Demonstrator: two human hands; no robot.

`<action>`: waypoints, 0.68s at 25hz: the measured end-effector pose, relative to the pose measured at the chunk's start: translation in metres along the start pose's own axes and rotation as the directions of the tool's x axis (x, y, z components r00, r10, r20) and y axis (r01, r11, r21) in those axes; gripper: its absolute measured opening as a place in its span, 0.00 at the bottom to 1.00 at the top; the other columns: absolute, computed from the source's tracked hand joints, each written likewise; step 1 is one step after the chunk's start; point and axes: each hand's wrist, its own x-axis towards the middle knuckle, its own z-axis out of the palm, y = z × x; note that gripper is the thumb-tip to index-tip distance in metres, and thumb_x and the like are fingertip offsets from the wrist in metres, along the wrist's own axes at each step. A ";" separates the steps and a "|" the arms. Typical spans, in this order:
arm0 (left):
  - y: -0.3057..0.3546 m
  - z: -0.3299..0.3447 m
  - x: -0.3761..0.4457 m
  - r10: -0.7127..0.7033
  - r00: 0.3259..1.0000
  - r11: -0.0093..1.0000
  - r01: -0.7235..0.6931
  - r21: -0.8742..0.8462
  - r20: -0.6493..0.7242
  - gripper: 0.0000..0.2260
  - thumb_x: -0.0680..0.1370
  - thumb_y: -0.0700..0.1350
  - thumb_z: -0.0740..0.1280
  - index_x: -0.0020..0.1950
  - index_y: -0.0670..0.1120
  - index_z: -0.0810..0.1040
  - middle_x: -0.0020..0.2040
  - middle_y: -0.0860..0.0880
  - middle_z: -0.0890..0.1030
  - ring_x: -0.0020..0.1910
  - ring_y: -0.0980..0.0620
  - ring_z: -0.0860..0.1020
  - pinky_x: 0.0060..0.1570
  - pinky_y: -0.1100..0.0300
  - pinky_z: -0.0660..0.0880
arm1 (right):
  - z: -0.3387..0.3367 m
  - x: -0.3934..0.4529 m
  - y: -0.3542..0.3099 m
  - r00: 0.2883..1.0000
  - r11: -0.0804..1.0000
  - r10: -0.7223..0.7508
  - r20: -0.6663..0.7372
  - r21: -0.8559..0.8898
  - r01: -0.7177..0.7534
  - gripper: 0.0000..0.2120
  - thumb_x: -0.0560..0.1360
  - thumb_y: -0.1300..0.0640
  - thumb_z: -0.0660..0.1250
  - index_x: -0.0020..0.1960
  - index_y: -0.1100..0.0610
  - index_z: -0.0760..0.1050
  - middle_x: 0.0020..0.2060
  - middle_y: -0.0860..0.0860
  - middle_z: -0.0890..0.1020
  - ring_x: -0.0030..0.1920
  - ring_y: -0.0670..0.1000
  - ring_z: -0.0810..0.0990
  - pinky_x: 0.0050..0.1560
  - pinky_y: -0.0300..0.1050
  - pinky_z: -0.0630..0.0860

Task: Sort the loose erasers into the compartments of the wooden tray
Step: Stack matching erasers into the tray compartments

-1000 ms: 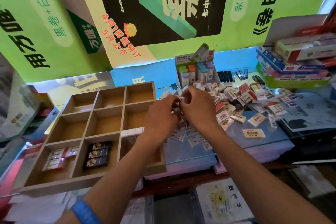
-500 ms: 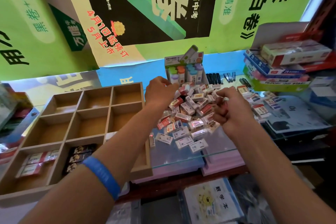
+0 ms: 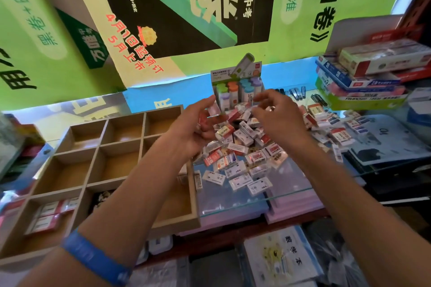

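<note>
I see the loose erasers (image 3: 242, 149) heaped on the glass worktop (image 3: 289, 184) right of the wooden tray (image 3: 98, 151); its near-left compartment holds red-and-white erasers (image 3: 46, 215), the next dark ones (image 3: 102, 197). My left hand (image 3: 193, 128) grips several erasers; my right hand (image 3: 277, 116) hovers, fingers loosely curled, contents indiscernible.

I count 1 wooden tray (image 3: 193, 196) w/ 9 compartments — 3 rows of 3. Two hands up: left hand (image 3: 194, 127), right hand (image 3: 277, 119). Loose erasers (image 3: 242, 147) — dozens, too many to tally. 1 blue wristband (image 3: 93, 258).
</note>
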 end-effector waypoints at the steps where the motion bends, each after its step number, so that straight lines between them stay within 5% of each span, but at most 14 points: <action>1: 0.000 -0.007 -0.008 -0.030 0.997 0.990 0.039 -0.138 0.072 0.11 0.78 0.46 0.66 0.56 0.42 0.71 0.42 0.42 0.82 0.22 0.59 0.63 0.19 0.68 0.60 | 0.009 0.013 -0.002 0.993 0.966 -0.103 0.061 -0.232 0.114 0.14 0.78 0.53 0.66 0.63 0.48 0.74 0.53 0.47 0.80 0.49 0.51 0.80 0.47 0.45 0.76; 5: -0.001 -0.030 -0.039 -0.050 0.978 0.943 0.113 -0.314 0.202 0.16 0.78 0.41 0.58 0.64 0.38 0.70 0.43 0.39 0.82 0.26 0.54 0.74 0.17 0.68 0.66 | 0.044 0.049 -0.008 0.940 0.709 -0.122 0.318 -0.635 0.307 0.18 0.76 0.52 0.67 0.66 0.48 0.74 0.58 0.52 0.81 0.56 0.55 0.80 0.55 0.49 0.75; 9: 0.003 -0.048 -0.052 -0.025 0.988 0.951 0.071 -0.300 0.153 0.13 0.77 0.42 0.62 0.59 0.40 0.76 0.41 0.41 0.81 0.34 0.51 0.77 0.25 0.67 0.71 | 0.055 0.058 -0.005 0.937 0.674 -0.131 0.324 -0.664 0.324 0.17 0.72 0.55 0.72 0.60 0.53 0.77 0.53 0.52 0.82 0.52 0.55 0.82 0.55 0.53 0.79; 13: 0.000 -0.060 -0.058 -0.045 0.997 0.966 0.060 -0.251 0.065 0.09 0.76 0.41 0.67 0.54 0.40 0.76 0.40 0.43 0.79 0.33 0.52 0.76 0.22 0.67 0.68 | 0.058 0.060 -0.009 0.932 0.603 -0.128 0.338 -0.720 0.344 0.11 0.75 0.55 0.69 0.55 0.57 0.75 0.52 0.55 0.79 0.51 0.58 0.81 0.54 0.55 0.79; 15: -0.002 -0.066 -0.064 -0.046 0.998 0.972 0.055 -0.229 0.042 0.08 0.76 0.42 0.67 0.53 0.40 0.77 0.41 0.43 0.79 0.33 0.52 0.76 0.21 0.67 0.68 | 0.050 0.053 -0.014 0.930 0.645 -0.138 0.340 -0.682 0.344 0.07 0.76 0.56 0.68 0.53 0.57 0.75 0.51 0.54 0.78 0.50 0.56 0.80 0.50 0.49 0.77; 17: -0.001 -0.073 -0.072 -0.011 1.000 0.987 0.010 -0.158 -0.006 0.07 0.77 0.42 0.68 0.53 0.42 0.78 0.40 0.45 0.79 0.33 0.53 0.76 0.22 0.67 0.68 | 0.039 0.031 -0.028 0.934 0.850 -0.133 0.332 -0.446 0.280 0.08 0.75 0.57 0.71 0.53 0.54 0.75 0.50 0.50 0.78 0.46 0.49 0.79 0.43 0.43 0.74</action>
